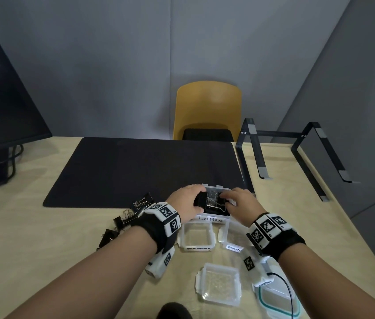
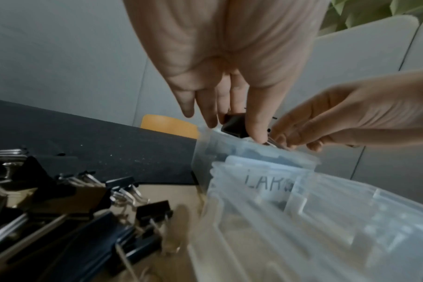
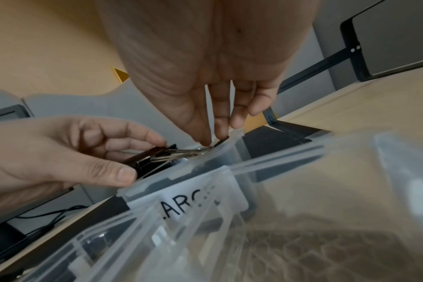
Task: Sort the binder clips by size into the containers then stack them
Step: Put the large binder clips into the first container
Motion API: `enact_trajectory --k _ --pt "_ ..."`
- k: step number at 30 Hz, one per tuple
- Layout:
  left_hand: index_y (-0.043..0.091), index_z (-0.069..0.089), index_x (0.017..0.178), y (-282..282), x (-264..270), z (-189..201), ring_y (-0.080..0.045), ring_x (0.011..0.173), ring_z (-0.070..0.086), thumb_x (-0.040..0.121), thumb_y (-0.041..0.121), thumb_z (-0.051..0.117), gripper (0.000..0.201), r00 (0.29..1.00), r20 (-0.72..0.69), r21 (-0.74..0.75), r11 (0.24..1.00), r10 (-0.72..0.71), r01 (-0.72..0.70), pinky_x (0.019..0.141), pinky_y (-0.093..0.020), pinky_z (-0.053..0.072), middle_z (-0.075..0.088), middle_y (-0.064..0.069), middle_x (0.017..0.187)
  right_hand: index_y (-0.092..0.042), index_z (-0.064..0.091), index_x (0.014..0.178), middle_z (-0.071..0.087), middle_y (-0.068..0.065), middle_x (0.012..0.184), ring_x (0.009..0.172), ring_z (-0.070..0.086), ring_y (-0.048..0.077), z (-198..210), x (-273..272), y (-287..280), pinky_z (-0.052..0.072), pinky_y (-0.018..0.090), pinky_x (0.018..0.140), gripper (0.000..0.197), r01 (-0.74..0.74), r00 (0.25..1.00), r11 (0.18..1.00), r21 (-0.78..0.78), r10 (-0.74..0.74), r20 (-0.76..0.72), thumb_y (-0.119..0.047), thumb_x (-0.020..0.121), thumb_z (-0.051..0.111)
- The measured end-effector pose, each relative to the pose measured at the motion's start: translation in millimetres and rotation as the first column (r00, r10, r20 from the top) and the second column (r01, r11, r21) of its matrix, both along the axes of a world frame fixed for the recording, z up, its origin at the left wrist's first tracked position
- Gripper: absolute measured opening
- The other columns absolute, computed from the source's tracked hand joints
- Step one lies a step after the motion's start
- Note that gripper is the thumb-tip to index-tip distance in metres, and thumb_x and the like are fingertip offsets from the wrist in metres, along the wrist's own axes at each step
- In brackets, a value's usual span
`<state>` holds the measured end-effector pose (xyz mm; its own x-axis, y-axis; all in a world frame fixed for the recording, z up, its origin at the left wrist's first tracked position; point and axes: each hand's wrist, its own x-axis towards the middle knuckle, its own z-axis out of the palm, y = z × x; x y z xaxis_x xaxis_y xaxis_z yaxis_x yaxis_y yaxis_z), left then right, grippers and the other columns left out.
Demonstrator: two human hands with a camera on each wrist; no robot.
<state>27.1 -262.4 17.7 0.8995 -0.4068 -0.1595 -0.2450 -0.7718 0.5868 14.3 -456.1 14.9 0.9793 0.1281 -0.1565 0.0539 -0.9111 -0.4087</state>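
Hands meeting over clear plastic container labelled LARGE (image 1: 212, 218), sitting on near edge of black rectangular desk mat (image 1: 136, 169) on pale wooden worktop (image 1: 32, 238). Left hand (image 1: 185, 199) gripping large black binder clip (image 1: 202, 200) by its body, thumb on near side, fingers curled over far side, holding clip just above container's open top. Right hand (image 1: 241, 202) pinching same clip's silver wire handles (image 3: 181, 151) between thumb and fingertips, other fingers hanging relaxed. Clip lying roughly level, handles pointing right.

Resting left of left wrist: loose heap of black binder clips with silver handles (image 1: 126, 221), mixed sizes, spreading across worktop. Standing just near LARGE container: two empty clear square containers (image 1: 197, 237), right one carrying white label reading Medium, partly hidden by right wrist. Lying nearer still: upturned clear square container (image 1: 218, 286) and clear lid with teal seal (image 1: 278, 302).

Standing at far side: yellow chair (image 1: 207, 107); at far right, black metal laptop stand (image 1: 297, 148); at far left, dark monitor (image 1: 0, 100).
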Motion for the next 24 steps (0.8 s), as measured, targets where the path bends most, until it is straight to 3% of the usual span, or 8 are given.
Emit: enact_trajectory --k 4,7,10,18,24 --pt "0.022 0.046 0.133 0.5 1.4 -8.0 -0.017 0.13 0.04 0.085 0.025 0.064 0.052 0.997 0.074 0.032 0.999 -0.025 0.023 0.114 -0.035 0.025 0.044 0.006 0.141 -0.024 0.063 0.118 0.058 0.001 0.114 0.113 0.045 0.022 2.1 -4.7 0.2 0.033 0.024 0.092 0.029 -0.02 1.0 0.998 -0.055 0.019 -0.021 -0.024 0.09 0.054" --pt "0.025 0.051 0.128 4.7 2.0 -10.2 -0.017 0.122 0.043 0.085 0.035 0.063 0.045 0.976 0.206 0.043 0.996 0.066 -0.076 0.106 -0.034 0.034 0.049 0.006 0.131 -0.023 0.064 0.112 0.058 0.001 0.106 0.106 0.047 0.021 1.7 -5.4 1.0 0.032 0.022 0.084 0.025 -0.023 0.999 0.998 -0.06 0.021 -0.026 -0.024 0.088 0.057" --pt "0.027 0.058 0.122 5.4 0.1 -11.7 -0.016 0.121 0.043 0.091 0.039 0.053 0.033 0.978 0.206 0.1 0.994 0.03 -0.051 0.103 -0.033 0.031 0.056 0.008 0.124 -0.022 0.066 0.105 0.058 -0.001 0.098 0.101 0.052 0.021 2.8 -4.6 2.9 0.035 0.022 0.08 0.021 -0.016 1.0 0.998 -0.058 0.015 -0.02 -0.022 0.085 0.059" --pt "0.033 0.04 0.14 -2.2 -1.7 -17.0 -0.015 0.131 0.032 0.096 0.039 0.042 0.044 0.975 0.188 0.203 0.976 -0.12 0.081 0.107 -0.036 0.024 0.047 0.012 0.139 -0.016 0.061 0.096 0.067 0.003 0.091 0.088 0.061 0.021 7.8 -2.9 7.7 0.049 0.032 0.077 0.014 0.041 0.998 0.999 -0.031 -0.043 -0.056 -0.017 0.082 0.059" --pt "0.035 0.038 0.14 -6.2 1.4 -20.7 -0.015 0.128 0.032 0.099 0.037 0.035 0.042 0.957 0.229 0.269 0.957 -0.177 0.113 0.105 -0.036 0.025 0.045 0.017 0.14 -0.016 0.069 0.086 0.07 0.0 0.089 0.086 0.062 0.016 12.5 0.8 3.4 0.049 0.025 0.077 0.007 -0.013 0.995 0.999 -0.046 0.008 -0.103 -0.015 0.083 0.063"
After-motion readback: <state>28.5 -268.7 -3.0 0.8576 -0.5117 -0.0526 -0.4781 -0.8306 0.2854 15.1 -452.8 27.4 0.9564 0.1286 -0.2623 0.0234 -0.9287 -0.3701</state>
